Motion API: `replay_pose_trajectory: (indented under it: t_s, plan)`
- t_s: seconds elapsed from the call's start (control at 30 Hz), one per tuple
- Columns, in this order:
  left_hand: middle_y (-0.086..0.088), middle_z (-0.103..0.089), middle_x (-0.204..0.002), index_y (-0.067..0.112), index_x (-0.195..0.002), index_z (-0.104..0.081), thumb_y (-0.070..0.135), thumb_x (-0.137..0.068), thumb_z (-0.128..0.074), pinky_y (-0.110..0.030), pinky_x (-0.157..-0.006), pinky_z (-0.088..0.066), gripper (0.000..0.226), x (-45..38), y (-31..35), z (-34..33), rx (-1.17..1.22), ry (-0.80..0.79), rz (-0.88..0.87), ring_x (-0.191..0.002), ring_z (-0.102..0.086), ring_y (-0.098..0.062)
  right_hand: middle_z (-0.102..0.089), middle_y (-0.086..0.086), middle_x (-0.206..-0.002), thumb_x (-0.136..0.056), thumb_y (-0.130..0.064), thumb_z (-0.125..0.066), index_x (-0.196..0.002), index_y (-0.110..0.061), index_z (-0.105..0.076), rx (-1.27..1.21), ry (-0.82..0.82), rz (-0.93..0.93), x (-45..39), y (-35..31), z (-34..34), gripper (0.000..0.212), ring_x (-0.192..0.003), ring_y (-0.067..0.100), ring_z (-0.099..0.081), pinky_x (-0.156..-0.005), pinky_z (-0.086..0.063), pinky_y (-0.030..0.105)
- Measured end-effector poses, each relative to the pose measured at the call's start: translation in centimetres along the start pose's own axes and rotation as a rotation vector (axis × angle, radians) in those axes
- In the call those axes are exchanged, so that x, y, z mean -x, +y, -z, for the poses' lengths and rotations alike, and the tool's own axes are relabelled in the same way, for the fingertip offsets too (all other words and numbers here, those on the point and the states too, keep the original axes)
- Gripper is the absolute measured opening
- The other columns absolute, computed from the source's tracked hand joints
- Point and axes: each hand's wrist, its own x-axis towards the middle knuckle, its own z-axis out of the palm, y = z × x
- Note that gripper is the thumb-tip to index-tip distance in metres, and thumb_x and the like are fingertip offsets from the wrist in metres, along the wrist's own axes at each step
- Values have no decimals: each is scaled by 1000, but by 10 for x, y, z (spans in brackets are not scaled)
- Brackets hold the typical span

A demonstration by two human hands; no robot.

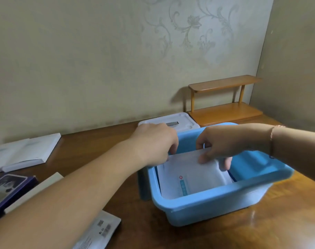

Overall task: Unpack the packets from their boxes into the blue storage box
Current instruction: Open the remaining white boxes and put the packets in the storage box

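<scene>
The blue storage box (pixel 207 207) stands on the wooden table, right of centre. Inside it leans a stack of white packets (pixel 192 177) with blue and red print. My left hand (pixel 154 142) grips the stack's upper left corner over the box's far rim. My right hand (pixel 219 146) pinches the stack's top edge, thumb in front and fingers curled behind. An open white packet box (pixel 25 151) lies at the far left. A purple box (pixel 7 189) and a white box (pixel 34 191) lie at the near left, partly hidden by my left forearm.
A white lid (pixel 181 119) lies against the wall behind the blue box. A small wooden two-tier shelf (pixel 225 99) stands in the back right corner. A white printed packet (pixel 99 232) lies at the table's front edge under my left arm.
</scene>
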Motion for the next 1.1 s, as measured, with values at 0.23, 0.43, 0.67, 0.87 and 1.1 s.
replay_pose_trajectory:
  t_s: [0.23,0.43,0.67,0.87,1.1]
  plan:
    - [6,-56,-92,32,-110,-69,13,-85,-65,-28,-62,-35,31,-7,12,3,-204,-110,10,-85,-55,-23,-44,-14,-77,-85,-63,-57,-114,-29,-59,618,204,58,-4,-2,-18,44,-75,15,-53,-60,-41,26]
    - [3,-51,-78,21,-96,-60,14,-86,-64,-29,-54,-32,13,-6,24,7,-287,-249,-53,-64,-47,-18,-58,-7,-110,-88,-62,-54,-125,-32,-56,506,89,64,-4,1,-20,48,-101,18,-56,-84,-48,30]
    - [3,-51,-73,22,-75,-48,29,-86,-70,-30,-49,-33,26,-10,31,0,-228,-404,-52,-62,-45,-14,-46,-13,-103,-89,-60,-53,-129,-35,-53,493,76,99,-6,-2,-26,47,-106,16,-53,-80,-42,28]
    - [3,-64,-108,26,-120,-62,28,-93,-60,-32,-70,-48,27,8,11,9,64,-71,-70,-88,-58,-18,-62,-22,-107,-81,-74,-48,-130,-46,-49,622,443,163,21,-13,-10,56,-89,2,-60,-70,-45,21]
    - [14,-65,-82,23,-92,-70,26,-88,-67,-20,-61,-48,5,156,-59,-23,524,520,61,-75,-60,-7,-63,-23,-76,-87,-75,-44,-100,-57,-60,-228,808,644,121,-93,-80,28,-55,-3,-58,-47,-40,7]
